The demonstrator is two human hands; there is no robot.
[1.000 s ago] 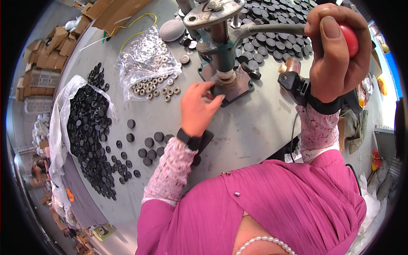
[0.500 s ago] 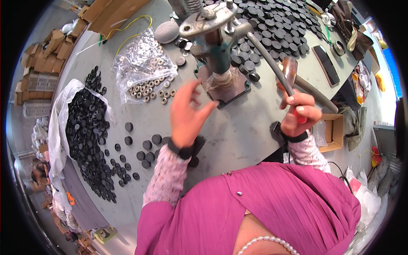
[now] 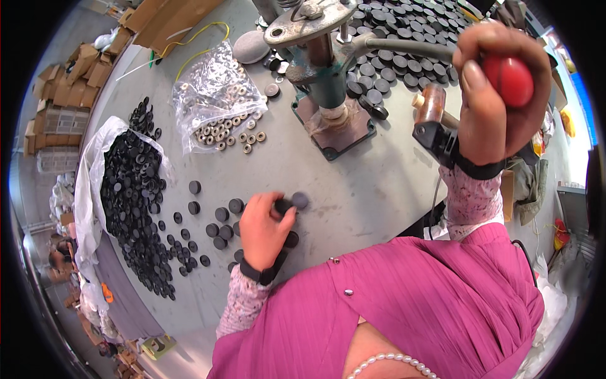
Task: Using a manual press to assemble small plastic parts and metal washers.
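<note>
Left of the hand press (image 3: pixel 328 82): clear bag (image 3: pixel 214 95) of metal rings, white sack (image 3: pixel 104 189) spilling black discs. Left hand (image 3: pixel 265 230) pinching a black disc (image 3: pixel 282 206) at its fingertips. Right hand (image 3: pixel 499 95) clenched around the red knob (image 3: pixel 510 81) of the press lever.

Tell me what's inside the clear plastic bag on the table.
The clear plastic bag holds small pale metal rings, some spilling out of its open end onto the table. The crinkled, glaring plastic hides how many lie deeper in the bag, and whether anything else is in there.
</note>
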